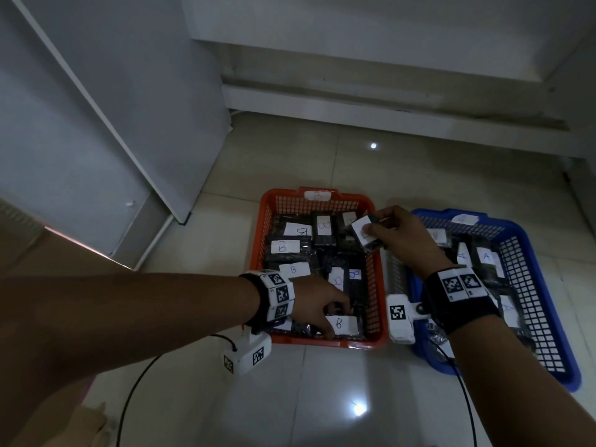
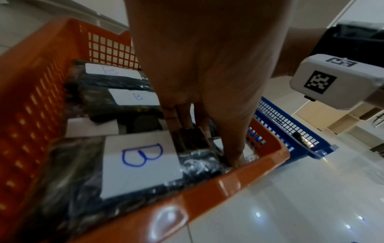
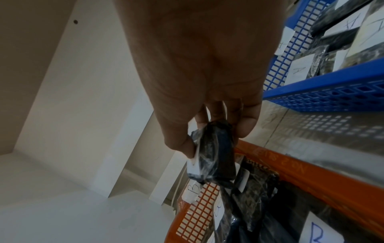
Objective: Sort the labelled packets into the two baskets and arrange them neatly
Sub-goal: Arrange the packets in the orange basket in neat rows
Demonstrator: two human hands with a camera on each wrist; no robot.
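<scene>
Your left hand [image 1: 314, 306] pinches a B packet [image 1: 342, 324] against the orange basket [image 1: 322, 341] near rim | right hand [image 1: 398, 237] grips another packet [image 1: 364, 235] over its right edge | blue basket [image 1: 561, 321] beside, A packets [image 1: 485, 256] inside | bare floor [image 1: 419, 162] beyond.

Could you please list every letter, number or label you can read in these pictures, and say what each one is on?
"B": paper tag on the orange basket's far rim.
"B": white labels on the dark packets in it, such as the near packet.
"A": labels on packets in the blue basket.
"No 2": moulded into the orange rim; the rest is blurred.
The blue basket's tag and the label on the packet held by the right hand are unreadable.
</scene>
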